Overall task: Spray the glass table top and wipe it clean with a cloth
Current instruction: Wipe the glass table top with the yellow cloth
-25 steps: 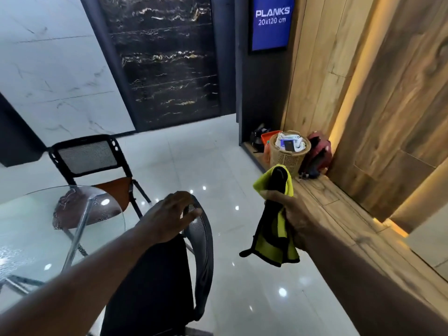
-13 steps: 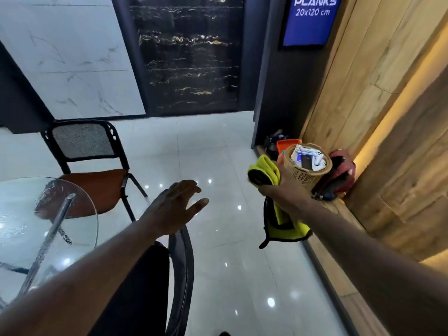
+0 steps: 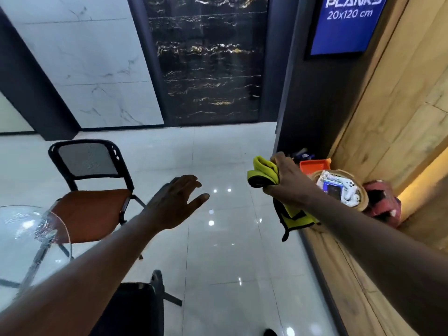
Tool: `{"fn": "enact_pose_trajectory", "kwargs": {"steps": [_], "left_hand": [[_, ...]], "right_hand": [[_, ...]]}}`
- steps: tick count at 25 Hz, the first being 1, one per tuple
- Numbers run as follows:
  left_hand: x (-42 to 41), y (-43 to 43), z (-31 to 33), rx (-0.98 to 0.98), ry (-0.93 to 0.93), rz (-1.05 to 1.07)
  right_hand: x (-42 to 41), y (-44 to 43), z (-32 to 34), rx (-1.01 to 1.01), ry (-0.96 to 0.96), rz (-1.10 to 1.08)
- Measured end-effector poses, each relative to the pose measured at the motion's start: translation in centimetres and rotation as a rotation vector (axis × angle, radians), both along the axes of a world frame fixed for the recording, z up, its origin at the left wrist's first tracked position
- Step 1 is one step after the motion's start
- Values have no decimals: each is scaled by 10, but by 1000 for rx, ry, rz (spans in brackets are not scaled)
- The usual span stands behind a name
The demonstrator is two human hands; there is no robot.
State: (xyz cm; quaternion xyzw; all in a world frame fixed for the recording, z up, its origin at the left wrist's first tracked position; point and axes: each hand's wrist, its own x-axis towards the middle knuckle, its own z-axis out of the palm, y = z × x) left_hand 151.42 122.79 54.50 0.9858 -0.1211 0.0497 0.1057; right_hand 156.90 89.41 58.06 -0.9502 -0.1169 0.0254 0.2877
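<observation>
Cloth half hidden behind right hand, table top cropped

A flat blue rectangular wall sign, fixed to the dark panel high above and to the right of the fingers of the right hand gripping the yellow-green cloth with black trim, reads in white "PLANKS", and below it "20x120 cm". The tops of the upper word's letters are cut by the frame edge. No other print is legible.
</observation>
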Motion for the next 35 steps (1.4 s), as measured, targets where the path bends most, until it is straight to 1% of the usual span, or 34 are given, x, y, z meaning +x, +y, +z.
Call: {"fn": "enact_pose_trajectory", "kwargs": {"steps": [3, 5, 9, 12, 14, 17, 20, 22, 25, 28, 31, 35], "left_hand": [[27, -4, -1, -19, 20, 129], [40, 4, 2, -9, 26, 222], [37, 51, 11, -90, 17, 467], [28, 100, 18, -59, 17, 640], [18, 141, 12, -31, 9, 780], [5, 204, 8, -88, 52, 989], [-4, 252, 13, -118, 47, 1139], [-7, 272, 18, -133, 7, 1238], [-12, 287, 14, -147, 31, 1366], [-11, 294, -2, -177, 10, 1538], [-7, 278, -25, -272, -30, 1772], [-3, 237, -52, -382, 24, 2020]], "right_hand": [[71, 8, -11, 1, 62, 98], [116, 32, -9, -8, 110, 210], [183, 130, 1, 32, 150, 502], [215, 231, 2, 69, 171, 683], [225, 307, 0, 93, 199, 808], [227, 407, -2, 139, 274, 927], [225, 480, -4, 165, 332, 1086], [228, 526, -5, 135, 354, 1221], [235, 588, -19, 42, 348, 1364], [240, 643, -32, 30, 422, 1477], [239, 685, -43, -15, 495, 1579], [224, 720, -68, -154, 514, 1742]]}}
